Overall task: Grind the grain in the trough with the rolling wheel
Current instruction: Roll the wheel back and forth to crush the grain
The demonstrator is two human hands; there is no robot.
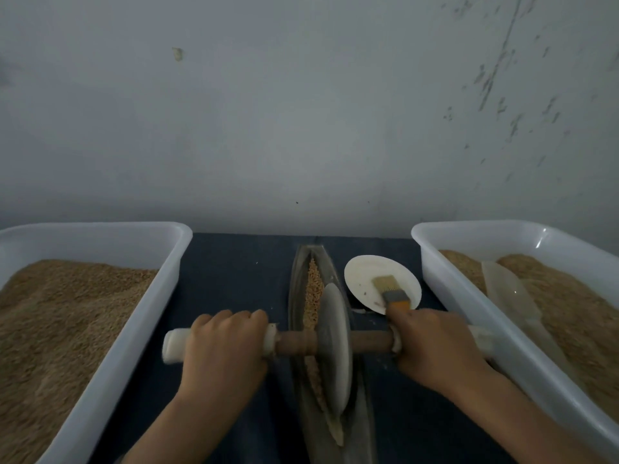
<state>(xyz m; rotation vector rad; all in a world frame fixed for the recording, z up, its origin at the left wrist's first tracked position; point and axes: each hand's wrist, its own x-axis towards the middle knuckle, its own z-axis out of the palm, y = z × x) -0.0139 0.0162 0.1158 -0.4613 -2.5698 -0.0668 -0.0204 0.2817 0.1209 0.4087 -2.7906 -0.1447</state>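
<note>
A narrow boat-shaped trough [296,279] runs away from me down the middle of the dark blue table. Brown grain [313,293] lies along its groove, both beyond and in front of the wheel. The grey disc-shaped rolling wheel [335,349] stands on edge in the trough, on a wooden axle [371,341] with pale wrapped ends. My left hand [222,346] grips the left end of the axle. My right hand [435,346] grips the right end.
A white plastic tub [160,279] heaped with grain stands on the left. A second tub [432,259] on the right holds grain and a pale scoop [509,293]. A small white dish [365,276] with an orange-handled brush [390,289] sits just right of the trough. A grey wall rises behind.
</note>
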